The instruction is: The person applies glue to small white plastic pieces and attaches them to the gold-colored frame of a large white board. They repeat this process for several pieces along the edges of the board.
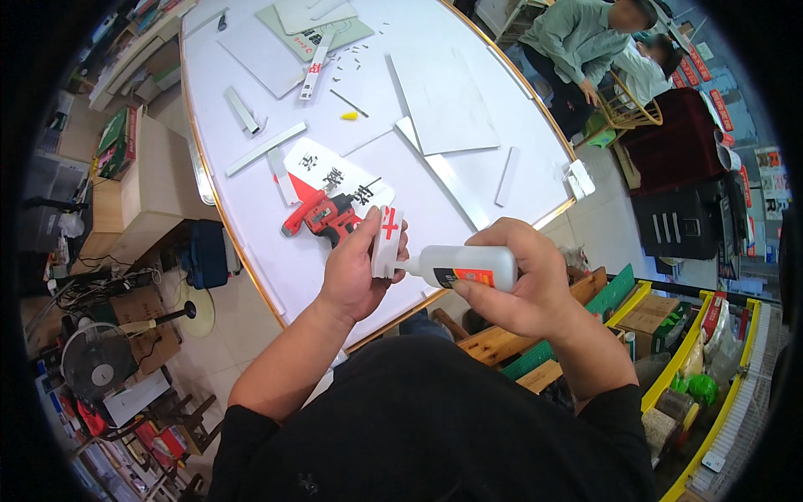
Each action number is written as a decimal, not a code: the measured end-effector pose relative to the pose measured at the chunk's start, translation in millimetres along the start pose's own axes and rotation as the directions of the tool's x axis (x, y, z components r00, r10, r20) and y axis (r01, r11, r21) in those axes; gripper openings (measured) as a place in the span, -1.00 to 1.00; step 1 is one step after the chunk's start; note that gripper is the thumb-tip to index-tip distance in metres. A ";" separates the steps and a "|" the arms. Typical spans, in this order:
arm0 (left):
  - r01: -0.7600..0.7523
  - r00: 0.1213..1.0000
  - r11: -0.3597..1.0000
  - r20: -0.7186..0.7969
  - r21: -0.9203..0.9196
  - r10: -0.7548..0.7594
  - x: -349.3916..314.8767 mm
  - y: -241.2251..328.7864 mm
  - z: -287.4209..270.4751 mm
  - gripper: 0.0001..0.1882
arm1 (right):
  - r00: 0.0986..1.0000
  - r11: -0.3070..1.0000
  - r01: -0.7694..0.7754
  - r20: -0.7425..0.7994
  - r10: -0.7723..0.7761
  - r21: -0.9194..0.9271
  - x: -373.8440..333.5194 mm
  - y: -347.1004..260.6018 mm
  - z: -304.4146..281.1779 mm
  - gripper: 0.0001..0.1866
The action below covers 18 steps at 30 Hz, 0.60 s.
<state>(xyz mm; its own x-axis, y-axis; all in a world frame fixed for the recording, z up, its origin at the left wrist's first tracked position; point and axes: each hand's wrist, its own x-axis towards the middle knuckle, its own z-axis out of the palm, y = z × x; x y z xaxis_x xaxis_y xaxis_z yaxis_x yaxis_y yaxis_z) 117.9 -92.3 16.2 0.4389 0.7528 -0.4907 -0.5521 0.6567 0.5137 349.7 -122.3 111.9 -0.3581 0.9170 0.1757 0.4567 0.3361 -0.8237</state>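
Observation:
My left hand (355, 272) is closed round a short white block-like piece (386, 243) with red markings, held upright above the table's near edge. In my right hand (527, 284) lies a translucent white squeeze bottle (468, 266) with a black and orange label. Tipped on its side, the bottle has its narrow nozzle (408, 266) at the lower end of the white piece; whether they touch I cannot tell. Just beyond my left hand, a red and black cordless drill (322, 213) rests on a white sign board (330, 171) with black characters and a red corner.
On the white table (335, 117) lie a large white panel (447, 100), several white strips, a yellow piece (349, 116) and small scattered bits. Yellow-edged shelving (644, 293) stands at right, a fan (96, 368) at left. Two people (585, 42) sit beyond the far right side.

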 end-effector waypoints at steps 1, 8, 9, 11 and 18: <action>0.007 1.000 1.000 -0.001 -0.011 -0.007 -0.8 0.6 -0.7 -0.49 | 0.999 0.999 -0.039 -0.012 0.040 0.035 -0.8 1.3 -0.3 -0.64; 0.011 1.000 1.000 0.004 -0.017 -0.011 -4.4 0.6 -3.0 -0.52 | 0.920 0.847 -0.312 -0.085 0.382 0.430 -10.0 9.0 3.4 -0.60; 0.004 1.000 1.000 -0.002 -0.006 -0.004 -4.3 -0.3 -2.8 -0.52 | 0.919 0.833 -0.299 -0.094 0.383 0.466 -10.9 9.6 3.7 -0.60; 0.004 1.000 1.000 -0.003 0.004 -0.004 -3.9 -1.9 -3.0 -0.53 | 0.920 0.832 -0.283 -0.110 0.376 0.478 -11.4 10.9 3.4 -0.59; -0.031 0.997 0.999 0.072 0.015 0.030 -4.0 -6.7 -1.4 -0.66 | 0.912 0.829 -0.268 -0.149 0.383 0.491 -9.5 10.4 1.5 -0.58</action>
<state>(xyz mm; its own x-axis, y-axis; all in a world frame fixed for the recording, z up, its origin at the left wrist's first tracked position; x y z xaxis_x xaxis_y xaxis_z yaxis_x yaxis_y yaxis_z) 118.8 -99.7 13.8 0.4718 0.7735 -0.4232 -0.5547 0.6335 0.5394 356.6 -127.9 100.8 -0.0301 0.9967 -0.0755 0.0744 -0.0731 -0.9945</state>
